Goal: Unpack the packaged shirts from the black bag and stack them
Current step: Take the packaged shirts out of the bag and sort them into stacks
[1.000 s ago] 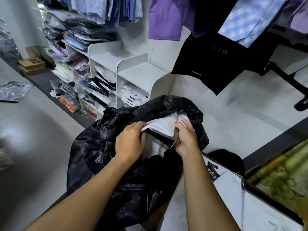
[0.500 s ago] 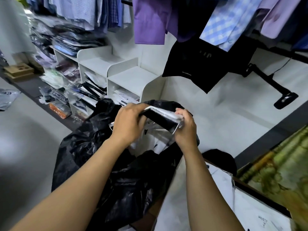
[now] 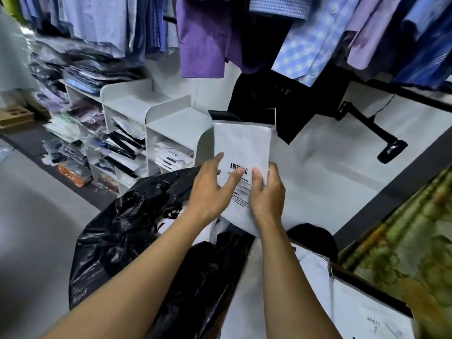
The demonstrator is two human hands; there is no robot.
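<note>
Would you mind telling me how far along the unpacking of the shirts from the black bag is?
Done: at least two unpacked packages already lie at lower right. In hand: the left hand and right hand hold one packaged shirt upright above the black bag. Left: bagged packages show white in its mouth, so more remain; how many is hidden.

The white shirt package (image 3: 242, 143) is showing black capitals reading "ARIST", then a letter hiding under the thumb of the left hand (image 3: 210, 189), then "O". The small print beneath is blurring beyond reading. A second white package (image 3: 367, 311) at lower right is showing "ARIST".
</note>
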